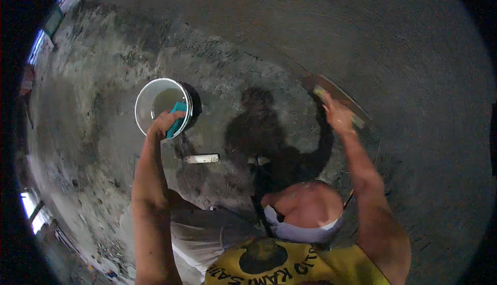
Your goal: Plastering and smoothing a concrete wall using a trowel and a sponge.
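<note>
My left hand [165, 122] grips a teal sponge [177, 123] at the near rim of a white plastic bucket [140, 104] holding murky water. My right hand [339, 114] holds a long flat float [346, 98] by its pale handle, against the grey, finely streaked cement surface [393, 52] at the right; the float is slightly smeared. A short white bar-like object [202, 158] lies on the rough, patchy ground [98, 145] below the bucket.
My bare knee [305, 207] and grey-clad leg [202, 225] are at the lower middle, under my yellow top. My dark shadow falls between my hands. Bright openings and small indistinct objects line the far left edge.
</note>
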`<state>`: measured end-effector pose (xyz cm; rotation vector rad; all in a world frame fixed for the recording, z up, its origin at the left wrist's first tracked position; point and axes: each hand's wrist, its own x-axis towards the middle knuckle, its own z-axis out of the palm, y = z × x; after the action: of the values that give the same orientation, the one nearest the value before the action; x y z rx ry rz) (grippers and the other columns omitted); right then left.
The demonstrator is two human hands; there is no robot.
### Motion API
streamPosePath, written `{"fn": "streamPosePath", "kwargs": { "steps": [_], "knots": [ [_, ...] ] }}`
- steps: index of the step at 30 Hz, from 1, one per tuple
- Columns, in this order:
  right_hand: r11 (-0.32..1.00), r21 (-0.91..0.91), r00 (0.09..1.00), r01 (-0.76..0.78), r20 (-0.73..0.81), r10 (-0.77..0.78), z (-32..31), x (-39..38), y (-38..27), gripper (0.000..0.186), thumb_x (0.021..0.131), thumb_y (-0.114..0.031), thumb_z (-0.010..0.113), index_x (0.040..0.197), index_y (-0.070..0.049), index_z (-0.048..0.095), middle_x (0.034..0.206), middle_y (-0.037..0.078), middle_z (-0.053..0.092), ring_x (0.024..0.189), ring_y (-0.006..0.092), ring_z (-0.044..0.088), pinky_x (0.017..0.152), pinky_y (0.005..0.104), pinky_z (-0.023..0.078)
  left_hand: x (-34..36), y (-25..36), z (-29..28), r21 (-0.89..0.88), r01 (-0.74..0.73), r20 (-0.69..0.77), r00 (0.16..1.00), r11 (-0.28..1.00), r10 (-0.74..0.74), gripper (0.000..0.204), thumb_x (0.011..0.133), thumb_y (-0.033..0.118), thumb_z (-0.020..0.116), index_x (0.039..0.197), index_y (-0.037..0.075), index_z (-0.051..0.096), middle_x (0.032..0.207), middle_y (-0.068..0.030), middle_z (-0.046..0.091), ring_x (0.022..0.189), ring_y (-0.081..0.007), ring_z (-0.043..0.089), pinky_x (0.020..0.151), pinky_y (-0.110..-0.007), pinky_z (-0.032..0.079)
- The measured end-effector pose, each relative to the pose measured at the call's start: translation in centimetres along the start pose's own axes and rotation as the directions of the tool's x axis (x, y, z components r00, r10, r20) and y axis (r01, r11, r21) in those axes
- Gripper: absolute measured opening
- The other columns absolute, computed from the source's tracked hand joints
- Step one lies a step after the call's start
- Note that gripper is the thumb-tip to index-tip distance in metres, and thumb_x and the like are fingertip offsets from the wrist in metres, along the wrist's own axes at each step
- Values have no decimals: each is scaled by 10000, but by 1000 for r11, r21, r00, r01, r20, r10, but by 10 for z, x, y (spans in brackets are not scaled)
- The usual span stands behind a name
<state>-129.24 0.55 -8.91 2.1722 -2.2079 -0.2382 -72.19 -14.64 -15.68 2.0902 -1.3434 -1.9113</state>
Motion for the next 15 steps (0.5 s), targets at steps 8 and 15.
{"fn": "streamPosePath", "kwargs": {
  "steps": [8, 15],
  "knots": [
    [954, 240, 978, -181, -63, 201, 0, -72, 64, 362, 884, -149, 611, 1204, -94, 453, 979, 203, 638, 886, 412, 606, 747, 495, 477, -91, 69, -40, -581, -149, -24, 986, 800, 166, 652, 783, 412, 703, 1268, 17, 517, 1134, -171, 598, 958, -259, 620, 768, -380, 548],
    [949, 290, 957, -125, -218, 193, 62, -24, 19, 394, 859, -185, 640, 1188, -33, 485, 916, 211, 630, 900, 398, 604, 848, 499, 466, -87, 240, 177, -35, -309, 340, 890, 950, 302, 675, 786, 398, 719, 1315, 36, 509, 1160, -122, 632, 969, -217, 638, 805, -341, 526]
  ]
}}
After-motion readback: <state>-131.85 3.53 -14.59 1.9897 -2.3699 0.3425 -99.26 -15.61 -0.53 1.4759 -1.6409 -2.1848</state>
